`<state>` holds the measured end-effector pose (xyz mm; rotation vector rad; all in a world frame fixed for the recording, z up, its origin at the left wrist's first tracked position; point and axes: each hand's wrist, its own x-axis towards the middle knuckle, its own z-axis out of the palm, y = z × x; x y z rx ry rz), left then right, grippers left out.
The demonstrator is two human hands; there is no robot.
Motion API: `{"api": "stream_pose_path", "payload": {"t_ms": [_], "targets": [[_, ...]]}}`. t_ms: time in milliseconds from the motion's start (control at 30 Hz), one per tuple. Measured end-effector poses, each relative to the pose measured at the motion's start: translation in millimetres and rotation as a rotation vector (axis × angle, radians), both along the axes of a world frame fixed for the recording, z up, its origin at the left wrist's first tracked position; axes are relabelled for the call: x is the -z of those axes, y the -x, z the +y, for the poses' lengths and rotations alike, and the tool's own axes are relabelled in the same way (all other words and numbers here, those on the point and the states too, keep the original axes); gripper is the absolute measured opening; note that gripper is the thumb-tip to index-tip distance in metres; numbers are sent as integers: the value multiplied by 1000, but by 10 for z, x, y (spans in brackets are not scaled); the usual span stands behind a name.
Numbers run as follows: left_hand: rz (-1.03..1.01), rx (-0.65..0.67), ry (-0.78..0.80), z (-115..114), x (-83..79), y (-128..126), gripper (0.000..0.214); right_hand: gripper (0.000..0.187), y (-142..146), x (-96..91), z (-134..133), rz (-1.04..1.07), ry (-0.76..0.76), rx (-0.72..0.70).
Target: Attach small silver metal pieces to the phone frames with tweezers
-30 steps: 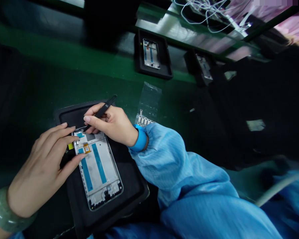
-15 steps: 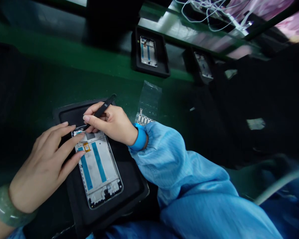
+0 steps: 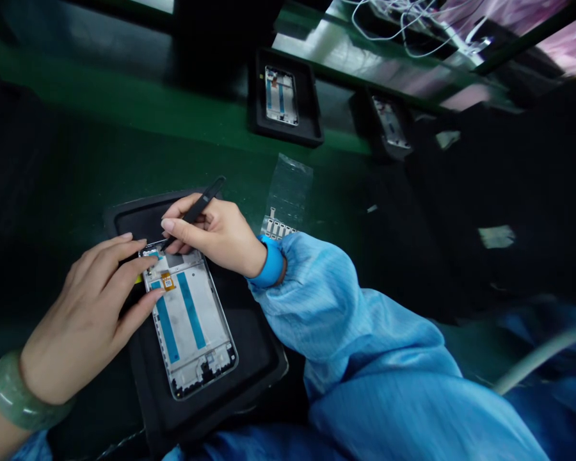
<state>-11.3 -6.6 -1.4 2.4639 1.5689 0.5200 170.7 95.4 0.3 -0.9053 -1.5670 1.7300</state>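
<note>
The right hand (image 3: pixel 216 230) grips a black tool (image 3: pixel 203 202) like a pen between thumb and fingers; its lower end is down at the top end of the phone frame (image 3: pixel 216 336). Whether the tip pinches any part cannot be told. The left hand (image 3: pixel 84 304) is not clenched: its fingers are spread, with the thumb and index fingertips resting on the frame's upper left portion. The frame lies face up, at a slant, in a black tray (image 3: pixel 264 378) directly below the hands. It bears two long blue strips (image 3: pixel 192 310) and an orange flex (image 3: pixel 168 281) near the left thumb.

A blue band (image 3: pixel 271 262) circles the right wrist at the blue sleeve (image 3: pixel 340 307); a green bangle (image 3: pixel 29 390) circles the left. Just beyond the band, a clear sheet (image 3: pixel 290 182) with rows of small metal parts (image 3: pixel 279 228) lies on the green table (image 3: pixel 148 153). Farther off, a second tray (image 3: pixel 310 96) contains another frame (image 3: pixel 281 95); white cables (image 3: pixel 403 25) lie tangled at upper right.
</note>
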Motion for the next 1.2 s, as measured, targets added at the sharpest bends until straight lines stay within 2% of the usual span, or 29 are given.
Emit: {"api": "stream_pose_path", "payload": {"t_ms": [467, 667, 800, 867, 967, 1067, 1200], "targets": [[29, 25, -3, 9, -3, 12, 38, 24, -10, 32, 9, -59, -74, -22], [126, 7, -33, 23, -72, -53, 37, 15, -27, 8, 6, -148, -254, -47], [236, -31, -44, 34, -130, -129, 36, 15, -29, -59, -16, -206, -369, 10], [259, -31, -72, 37, -128, -146, 35, 19, -29, -106, -4, -152, -328, 77], [255, -26, -107, 34, -92, -149, 34, 30, -21, -172, 47, -20, -188, 141], [227, -24, -129, 25, -49, -150, 33, 35, 14, -174, 98, 85, -100, 118], [211, -38, -151, 10, -23, -164, 37, 35, 71, -60, 116, 141, -53, 65]]}}
